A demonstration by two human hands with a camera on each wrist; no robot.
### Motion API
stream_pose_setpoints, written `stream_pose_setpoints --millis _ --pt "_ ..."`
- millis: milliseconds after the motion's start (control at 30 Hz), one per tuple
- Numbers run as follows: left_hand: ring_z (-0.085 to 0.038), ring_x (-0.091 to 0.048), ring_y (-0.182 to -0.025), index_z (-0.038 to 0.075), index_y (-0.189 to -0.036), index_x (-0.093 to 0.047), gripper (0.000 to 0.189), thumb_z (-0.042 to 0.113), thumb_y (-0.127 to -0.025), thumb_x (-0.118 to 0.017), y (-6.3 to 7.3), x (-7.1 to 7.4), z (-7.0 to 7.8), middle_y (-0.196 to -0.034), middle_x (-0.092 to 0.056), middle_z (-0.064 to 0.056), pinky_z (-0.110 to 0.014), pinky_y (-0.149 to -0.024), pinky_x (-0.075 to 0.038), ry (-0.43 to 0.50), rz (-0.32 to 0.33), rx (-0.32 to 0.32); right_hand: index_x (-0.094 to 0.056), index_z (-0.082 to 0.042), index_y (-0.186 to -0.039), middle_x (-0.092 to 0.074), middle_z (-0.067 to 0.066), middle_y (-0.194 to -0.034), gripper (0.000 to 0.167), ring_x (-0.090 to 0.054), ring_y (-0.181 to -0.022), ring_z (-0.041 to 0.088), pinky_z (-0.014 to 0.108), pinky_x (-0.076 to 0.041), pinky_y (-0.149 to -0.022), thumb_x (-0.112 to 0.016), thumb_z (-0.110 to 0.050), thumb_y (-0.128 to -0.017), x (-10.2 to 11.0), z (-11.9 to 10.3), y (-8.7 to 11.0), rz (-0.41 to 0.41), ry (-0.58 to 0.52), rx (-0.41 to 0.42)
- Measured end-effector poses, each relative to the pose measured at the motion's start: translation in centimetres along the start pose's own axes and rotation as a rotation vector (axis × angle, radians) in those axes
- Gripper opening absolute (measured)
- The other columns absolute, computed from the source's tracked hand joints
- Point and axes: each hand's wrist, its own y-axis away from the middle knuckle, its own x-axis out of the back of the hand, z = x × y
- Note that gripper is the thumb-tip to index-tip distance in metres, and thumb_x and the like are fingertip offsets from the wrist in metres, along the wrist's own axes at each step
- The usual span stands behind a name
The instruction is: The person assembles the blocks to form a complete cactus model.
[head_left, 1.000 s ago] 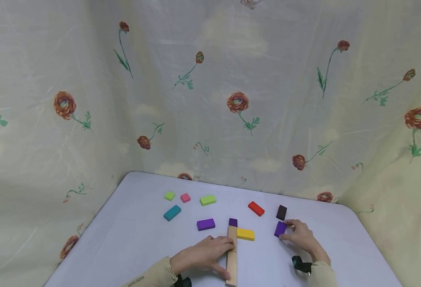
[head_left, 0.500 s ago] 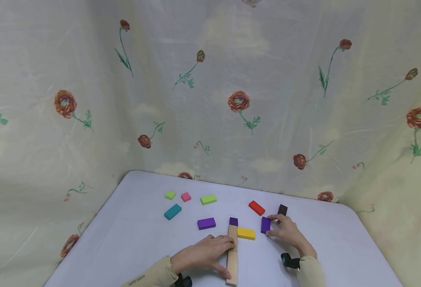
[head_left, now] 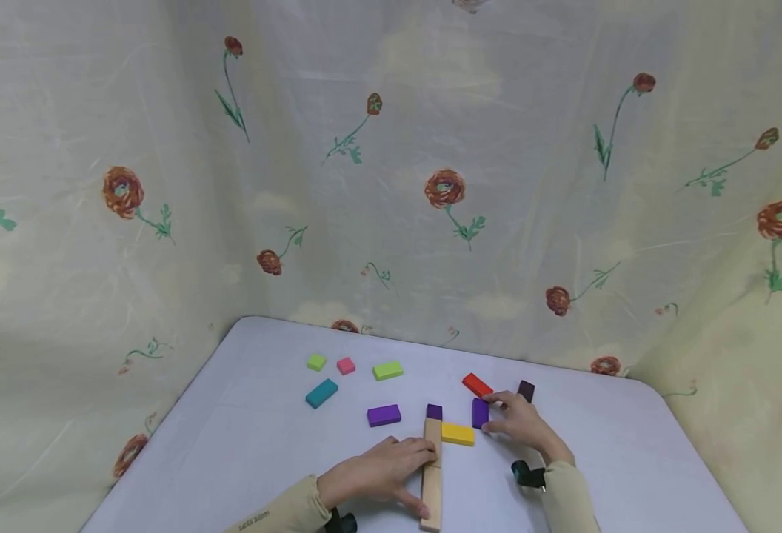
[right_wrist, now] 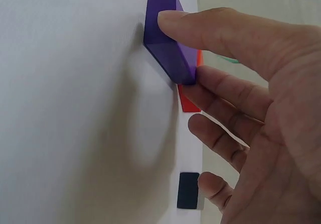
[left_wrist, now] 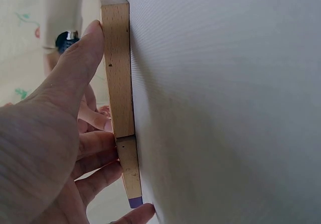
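Note:
My right hand (head_left: 524, 427) pinches a purple block (head_left: 480, 413) between thumb and fingertips. In the right wrist view the thumb lies on one face of that purple block (right_wrist: 165, 38); fingertips touch its other end. My left hand (head_left: 391, 471) rests on a row of two plain wooden blocks (head_left: 432, 492), its thumb near the close end. In the left wrist view the thumb and fingertips touch the upper edge of the wooden blocks (left_wrist: 119, 73). A dark purple piece (head_left: 434, 411) sits at the row's far end. A yellow block (head_left: 458, 434) lies against the row's right side.
A red block (head_left: 477, 385) lies just behind the held block, and a black block (head_left: 526, 391) beyond the right hand. Farther left lie another purple block (head_left: 383, 415), a teal block (head_left: 321, 394), two green blocks (head_left: 387, 371) and a pink block (head_left: 346, 366). A flowered curtain (head_left: 364, 222) hangs behind the table.
My right hand has moved left with the purple block, from near the black block to between the red and yellow blocks. The block has turned more upright in view. My left hand stays put.

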Motion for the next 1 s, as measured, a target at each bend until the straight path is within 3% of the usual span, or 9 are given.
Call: stream_pose_setpoints --millis 400,1000 --pt "-0.009 -0.04 -0.135 0.02 -0.142 -0.045 0.085 0.07 -0.075 -0.062 0.2 -0.1 0.1 -0.145 -0.044 0.007 -0.037 -0.101 -0.044 0.001 0.004 -0.032 -0.062 -0.012 -0.126 -0.058 0.013 -0.129 0.051 -0.052 -0.116 0.033 0.06 -0.043 -0.096 -0.078 -0.021 -0.079 -0.9 -0.7 -0.2 0.003 0.027 -0.006" --pt "-0.009 -0.04 -0.135 0.021 -0.14 -0.046 0.084 0.07 -0.075 -0.064 0.2 0.1 0.0 -0.145 -0.044 0.008 -0.037 -0.101 -0.044 0.003 0.003 -0.01 -0.061 -0.015 -0.126 -0.056 0.013 -0.129 0.046 -0.05 -0.116 0.032 0.064 -0.041 -0.095 -0.073 -0.019 -0.082 -1.2 -1.3 -0.1 -0.01 0.02 -0.017"
